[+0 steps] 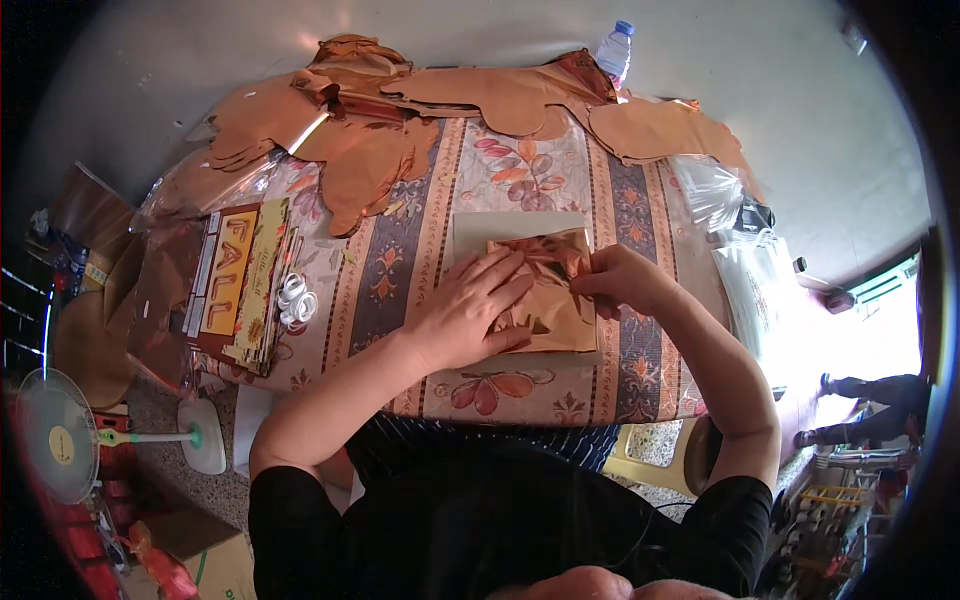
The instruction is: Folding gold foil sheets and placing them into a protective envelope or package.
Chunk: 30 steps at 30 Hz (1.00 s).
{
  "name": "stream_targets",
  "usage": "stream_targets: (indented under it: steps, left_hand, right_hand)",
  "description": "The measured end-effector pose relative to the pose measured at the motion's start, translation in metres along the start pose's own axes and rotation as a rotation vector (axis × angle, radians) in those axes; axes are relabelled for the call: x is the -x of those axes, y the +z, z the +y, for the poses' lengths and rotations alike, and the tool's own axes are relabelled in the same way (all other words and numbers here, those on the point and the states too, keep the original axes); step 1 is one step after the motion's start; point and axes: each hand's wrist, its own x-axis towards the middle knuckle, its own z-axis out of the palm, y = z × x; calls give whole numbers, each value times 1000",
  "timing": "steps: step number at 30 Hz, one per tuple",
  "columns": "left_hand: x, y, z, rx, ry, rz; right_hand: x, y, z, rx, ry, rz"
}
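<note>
A folded sheet of shiny copper-coloured foil (562,325) lies on a pale grey board (475,230) at the middle of the table. My left hand (475,312) rests flat on the foil's left part with its fingers stretched out. At the right edge of the foil, my right hand (622,280) is closed, its thumb and fingertips pinching the edge. Creases run across the foil's upper part between both hands. The left palm hides some of the foil's left side.
Stacks of copper foil cutouts (470,92) line the table's far edge, by a water bottle (617,52). Printed cards (262,285) and white ribbon coils (296,302) lie at left. Clear plastic bags (745,285) are at right. A fan (60,440) stands left of the patterned tablecloth (400,300).
</note>
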Motion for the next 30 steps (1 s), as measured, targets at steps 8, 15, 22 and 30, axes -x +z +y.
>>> stream_targets:
  steps: [8, 15, 22, 30]
  left_hand:
    - [-2, 2, -2, -52, -28, -85]
    - [0, 5, -3, -52, -67, -124]
    - [6, -1, -10, -134, -129, -170]
    - [5, -12, -2, -182, -106, -218]
  right_hand:
    - [14, 23, -6, 527, -280, 454]
    - [-2, 41, 29, 1090, -648, 471]
    - [-6, 40, 40, 1136, -637, 444]
    - [-7, 39, 41, 1141, -667, 462]
